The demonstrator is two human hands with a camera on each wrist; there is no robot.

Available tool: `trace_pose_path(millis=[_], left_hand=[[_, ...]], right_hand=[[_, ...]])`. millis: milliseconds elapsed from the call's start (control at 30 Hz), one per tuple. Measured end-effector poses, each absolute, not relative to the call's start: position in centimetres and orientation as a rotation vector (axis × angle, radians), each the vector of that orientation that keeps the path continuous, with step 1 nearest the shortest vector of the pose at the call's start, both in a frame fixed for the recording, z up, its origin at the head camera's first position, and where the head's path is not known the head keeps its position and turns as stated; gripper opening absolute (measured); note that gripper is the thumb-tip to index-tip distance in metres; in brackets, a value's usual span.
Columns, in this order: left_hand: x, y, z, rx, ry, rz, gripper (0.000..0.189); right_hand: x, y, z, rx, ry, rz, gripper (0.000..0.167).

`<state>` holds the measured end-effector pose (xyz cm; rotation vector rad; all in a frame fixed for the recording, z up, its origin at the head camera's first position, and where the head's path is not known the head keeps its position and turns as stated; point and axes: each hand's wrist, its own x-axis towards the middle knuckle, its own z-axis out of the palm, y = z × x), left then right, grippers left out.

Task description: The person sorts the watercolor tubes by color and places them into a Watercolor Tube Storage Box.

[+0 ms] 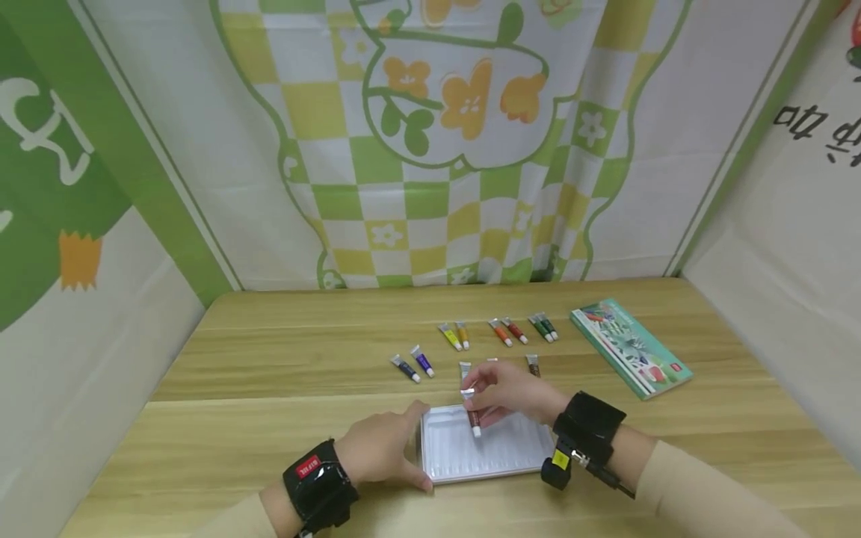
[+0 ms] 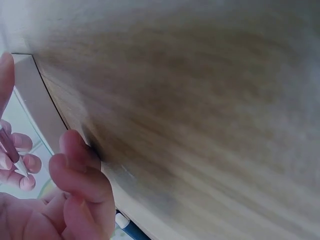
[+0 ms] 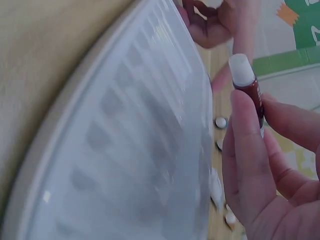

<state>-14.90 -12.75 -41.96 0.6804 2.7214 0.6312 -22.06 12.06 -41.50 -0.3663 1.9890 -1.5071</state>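
My right hand [image 1: 513, 390] pinches a small dark red-brown paint tube [image 1: 474, 420] between thumb and fingers, above the white tray [image 1: 494, 472]. The tube's white cap points down toward the tray in the head view; its cap and brown body [image 3: 254, 97] show closely in the right wrist view. Shallow parallel grooves run across the tray's inside. My left hand [image 1: 380, 448] rests at the tray's left side, thumb and index finger spread along that edge. In the left wrist view, its other fingers [image 2: 82, 175] are loosely bent beside the tray.
Behind the tray lie a dark blue tube [image 1: 406, 368], a purple tube [image 1: 422, 362], a yellow tube [image 1: 450, 337], an orange tube [image 1: 501, 332] and a green tube [image 1: 540, 327], among several others. A brown tube [image 1: 534, 365] lies partly hidden. A teal illustrated box [image 1: 628, 347] sits at right.
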Motion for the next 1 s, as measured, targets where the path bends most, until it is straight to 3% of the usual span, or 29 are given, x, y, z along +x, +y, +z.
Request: trace_pose_path(millis=[633, 1000], left_hand=[[-15.0, -12.7, -41.8, 0.690, 2.703, 0.622, 0.100], [-15.1, -12.7, -41.8, 0.684, 2.698, 0.615, 0.101]], right_hand=[[-18.7, 8.0, -43.1, -0.251, 2.022, -1.643, 0.027], [-17.7, 7.2, -43.6, -0.428, 2.258, -1.522, 0.027]])
